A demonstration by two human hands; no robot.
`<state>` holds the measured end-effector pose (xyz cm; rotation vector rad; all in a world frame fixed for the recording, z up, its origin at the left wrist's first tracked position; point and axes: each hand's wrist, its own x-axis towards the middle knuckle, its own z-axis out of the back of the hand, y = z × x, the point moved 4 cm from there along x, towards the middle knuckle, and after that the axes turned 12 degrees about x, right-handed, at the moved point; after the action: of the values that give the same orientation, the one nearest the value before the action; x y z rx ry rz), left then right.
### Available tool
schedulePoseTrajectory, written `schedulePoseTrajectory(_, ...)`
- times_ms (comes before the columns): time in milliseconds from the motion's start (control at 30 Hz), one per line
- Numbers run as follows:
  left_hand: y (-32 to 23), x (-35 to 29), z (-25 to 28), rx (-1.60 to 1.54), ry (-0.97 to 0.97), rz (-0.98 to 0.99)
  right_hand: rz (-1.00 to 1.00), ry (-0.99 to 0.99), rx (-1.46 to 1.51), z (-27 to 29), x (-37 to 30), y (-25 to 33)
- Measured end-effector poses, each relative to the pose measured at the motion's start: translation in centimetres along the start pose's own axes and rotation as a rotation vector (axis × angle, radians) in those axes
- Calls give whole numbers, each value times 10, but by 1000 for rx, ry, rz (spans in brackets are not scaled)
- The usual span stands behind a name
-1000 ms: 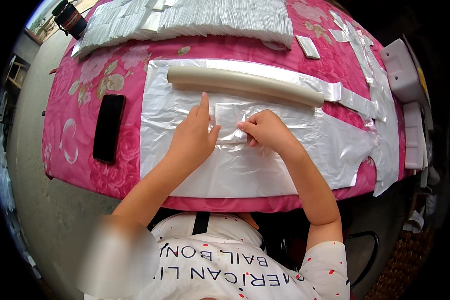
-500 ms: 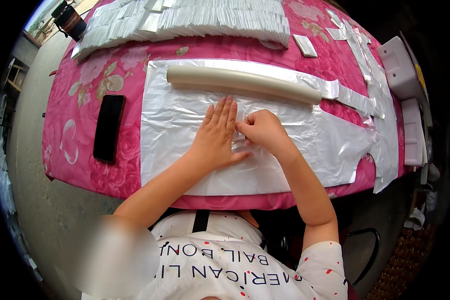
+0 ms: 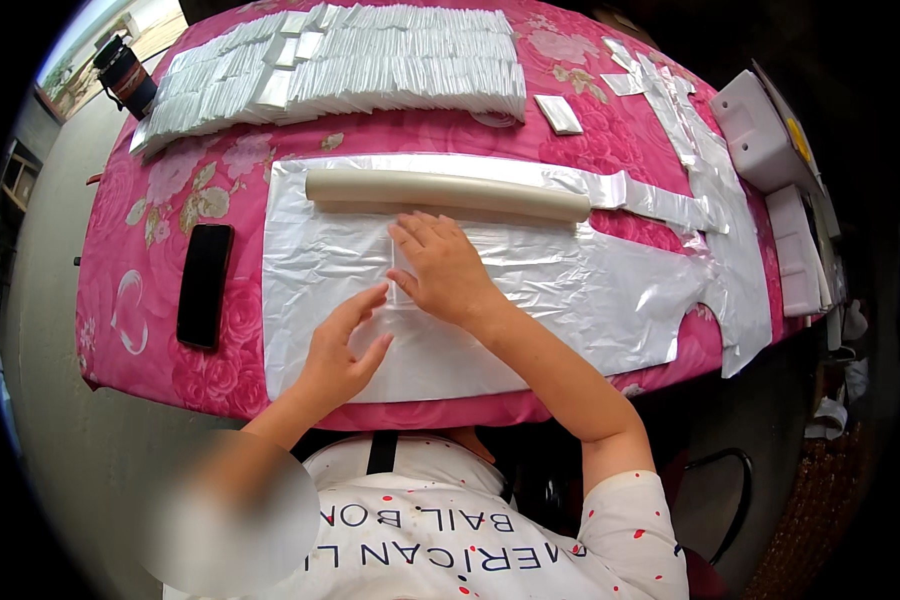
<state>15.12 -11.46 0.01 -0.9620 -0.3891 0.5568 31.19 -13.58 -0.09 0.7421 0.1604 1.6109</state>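
Observation:
A white plastic carrier bag (image 3: 335, 270), or a stack of such bags, lies flat in front of me, its handles pointing right. A long beige tube (image 3: 450, 193) rests across its upper part. My right hand (image 3: 445, 265) is laid on the plastic just below the tube, fingers extended and thumb apart. Under its palm a straight edge shows, perhaps of a folded layer; most of it is hidden. My left hand (image 3: 340, 350) is nearer to me at lower left, fingers and thumb apart with nothing between them, fingertips close to the right thumb.
Dense rows of folded white plastic packets (image 3: 370, 70) stand at the back. One folded packet (image 3: 558, 115) lies apart. A black phone (image 3: 206, 285) is at left, a dark bottle (image 3: 126, 78) at far left. Plastic strips (image 3: 675, 110) and white containers (image 3: 760, 130) line the right side of the pink tablecloth (image 3: 150, 340).
My left hand has come off the middle of the plastic and drawn back to the lower left. The right hand has moved left and opened from a pinch into a flat press.

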Motion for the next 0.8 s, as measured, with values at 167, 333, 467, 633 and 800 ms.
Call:
schedulePoseTrajectory(167,31,-115,4,-655,341,659,-173,100,96,-39,-4,15)
schedulePoseTrajectory(333,64,-174,-5,-897,45,901,-193,244,286,-76,-37,95)
schedulePoseTrajectory(467,64,-174,-8,-968,-23,847,-158,458,513,-92,-64,151)
schedulePoseTrajectory(633,59,-168,3,-564,-110,758,19,244,576,-105,-80,168)
schedulePoseTrajectory(800,8,-132,24,295,64,281,292,349,281,-46,-74,145)
